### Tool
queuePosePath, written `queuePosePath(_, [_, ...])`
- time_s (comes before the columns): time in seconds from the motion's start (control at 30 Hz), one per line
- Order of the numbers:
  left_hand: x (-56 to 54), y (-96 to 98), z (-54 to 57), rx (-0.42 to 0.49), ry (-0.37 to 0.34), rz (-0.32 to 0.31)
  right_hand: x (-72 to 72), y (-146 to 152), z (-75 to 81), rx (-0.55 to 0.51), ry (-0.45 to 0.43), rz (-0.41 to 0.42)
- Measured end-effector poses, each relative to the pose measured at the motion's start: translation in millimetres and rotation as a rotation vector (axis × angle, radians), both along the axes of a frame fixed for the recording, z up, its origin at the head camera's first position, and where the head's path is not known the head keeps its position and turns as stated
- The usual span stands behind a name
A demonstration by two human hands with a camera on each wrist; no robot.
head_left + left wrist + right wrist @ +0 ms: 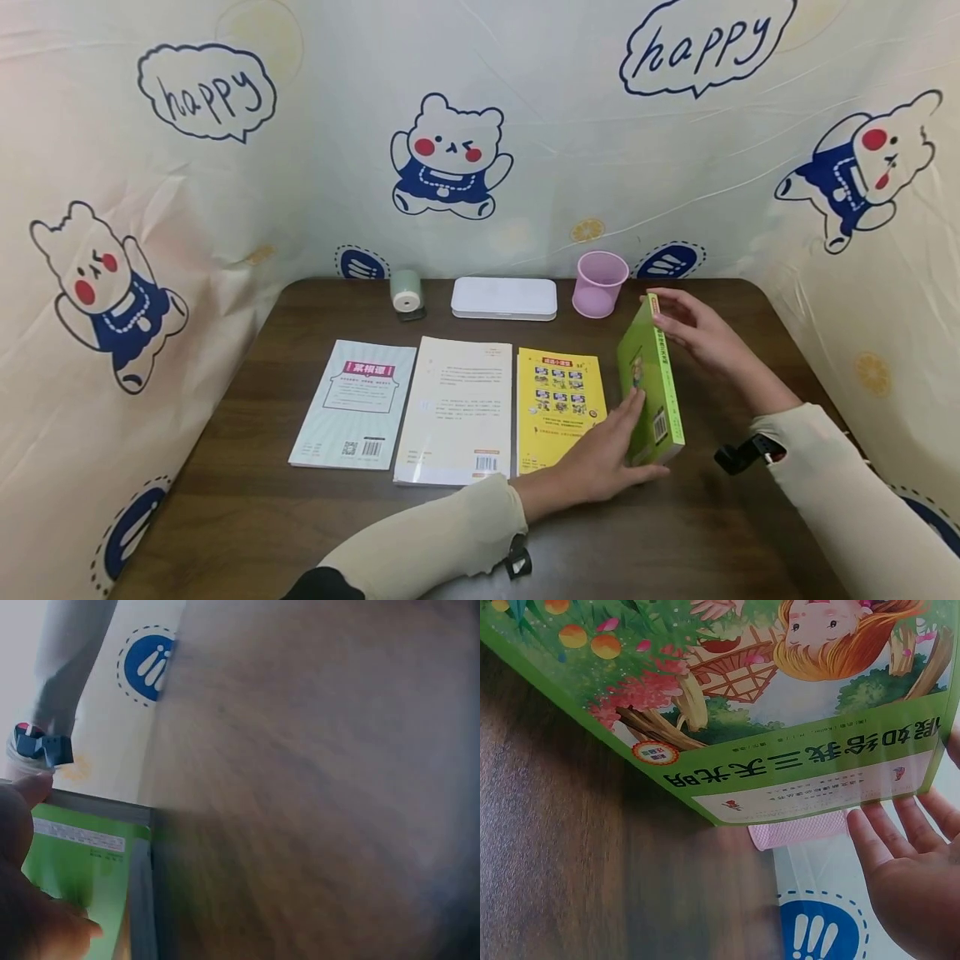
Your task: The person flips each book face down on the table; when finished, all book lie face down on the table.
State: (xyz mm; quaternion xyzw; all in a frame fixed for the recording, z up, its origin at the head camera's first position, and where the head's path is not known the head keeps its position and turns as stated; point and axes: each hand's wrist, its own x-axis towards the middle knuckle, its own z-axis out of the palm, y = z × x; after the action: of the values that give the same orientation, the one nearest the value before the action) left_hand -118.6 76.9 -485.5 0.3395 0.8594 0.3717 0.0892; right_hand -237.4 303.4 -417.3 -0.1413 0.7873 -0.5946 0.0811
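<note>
A green book (647, 383) stands on edge at the right of the desk, its spine (666, 367) facing up and right. My left hand (596, 458) presses extended fingers to its back cover, the thumb reaching along the near bottom edge. At the far end, my right hand (693, 329) grips the book's upper corner between thumb and fingers. In the right wrist view, the illustrated front cover (780, 712) shows a girl, and the right fingertips (870, 817) lie at the top edge. The left wrist view has the green back cover (82, 862) under the left hand.
Left of the green book, a yellow book (558, 400), a white book (453, 417) and a pale blue book (356, 408) lie side by side. A green pencil sharpener (407, 292), a white case (504, 298) and a pink cup (600, 285) line the back edge.
</note>
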Motion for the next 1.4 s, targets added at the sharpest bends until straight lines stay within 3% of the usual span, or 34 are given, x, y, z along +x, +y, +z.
queuePosePath(0.3, [-2.6,1.5,-6.5,-0.140,-0.034,-0.002,1.4,7.5,-0.3,-0.026,-0.010,-0.016])
queuePosePath(0.77, [-4.5,3.4,-7.1,-0.291,0.033,-0.080,3.8,20.0,0.0,-0.159,-0.083,0.041])
queuePosePath(1.07, [-5.5,5.3,-4.9,-0.378,0.061,-0.143,3.5,29.9,0.3,-0.011,-0.100,0.039])
queuePosePath(1.4, [-5.0,5.5,-4.7,-0.439,0.074,-0.174,4.7,46.1,-4.2,0.053,-0.139,0.071])
